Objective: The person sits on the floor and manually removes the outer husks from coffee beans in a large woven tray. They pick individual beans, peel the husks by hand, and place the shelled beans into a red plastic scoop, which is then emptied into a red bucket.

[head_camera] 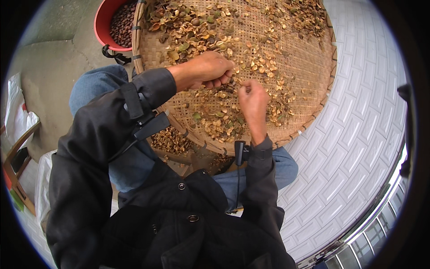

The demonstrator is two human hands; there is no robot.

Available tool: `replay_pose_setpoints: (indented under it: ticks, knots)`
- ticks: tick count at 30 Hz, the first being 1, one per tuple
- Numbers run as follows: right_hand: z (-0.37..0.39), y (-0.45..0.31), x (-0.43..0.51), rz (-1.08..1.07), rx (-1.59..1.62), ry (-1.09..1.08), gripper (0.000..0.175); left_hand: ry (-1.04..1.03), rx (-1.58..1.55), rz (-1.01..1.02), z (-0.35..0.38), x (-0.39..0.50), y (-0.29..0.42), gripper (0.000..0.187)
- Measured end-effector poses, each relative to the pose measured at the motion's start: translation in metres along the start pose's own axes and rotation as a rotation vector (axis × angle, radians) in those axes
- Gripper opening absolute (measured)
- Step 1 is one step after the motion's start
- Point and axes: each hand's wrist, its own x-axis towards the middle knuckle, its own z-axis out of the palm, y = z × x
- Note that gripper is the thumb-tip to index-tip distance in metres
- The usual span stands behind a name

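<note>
A large round woven bamboo tray [299, 67] lies before me, with dry brown husks [198, 32] and darker round seeds scattered over it. Above its middle is my left hand [210, 69], its fingers curled down and the thumb side toward the right; whether it holds anything cannot be told. My right hand [253, 101] is close by on the right, fingers curled in, with a small dark piece seemingly between thumb and fingers. Below both hands, near the tray's lower rim, sits a heap of pale husks [220, 129] with a few green bits.
A red tub [100, 28] holding brown seeds [122, 27] stands at the upper left, beside the tray. More husks [171, 141] lie beneath the tray's near rim, by my knees. A white tiled wall [349, 117] runs along the right. White plastic bags [20, 114] and a wooden frame are at the far left.
</note>
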Motion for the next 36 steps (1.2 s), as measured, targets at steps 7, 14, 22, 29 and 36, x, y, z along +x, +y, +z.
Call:
replay_pose_setpoints:
  ticks: [7,14,22,29,36]
  knots:
    - [-0.025,-0.029,-0.003,0.084,0.727,-0.023,0.022,-0.056,-0.210,-0.136,0.009,-0.003,0.001,0.051]
    - [0.023,0.000,0.002,-0.164,-0.053,0.025,0.016,0.052,-0.093,-0.017,-0.005,0.003,0.005,0.040]
    - [0.022,0.003,-0.003,-0.249,-0.133,0.064,0.021,0.068,-0.071,-0.014,-0.003,0.003,0.005,0.040]
    - [-0.010,-0.005,0.006,0.098,0.807,-0.168,0.022,0.008,-0.189,-0.069,0.005,-0.002,0.001,0.040]
    - [0.023,-0.005,0.000,-0.177,0.007,0.026,0.028,-0.006,-0.082,-0.058,-0.007,0.003,0.004,0.038]
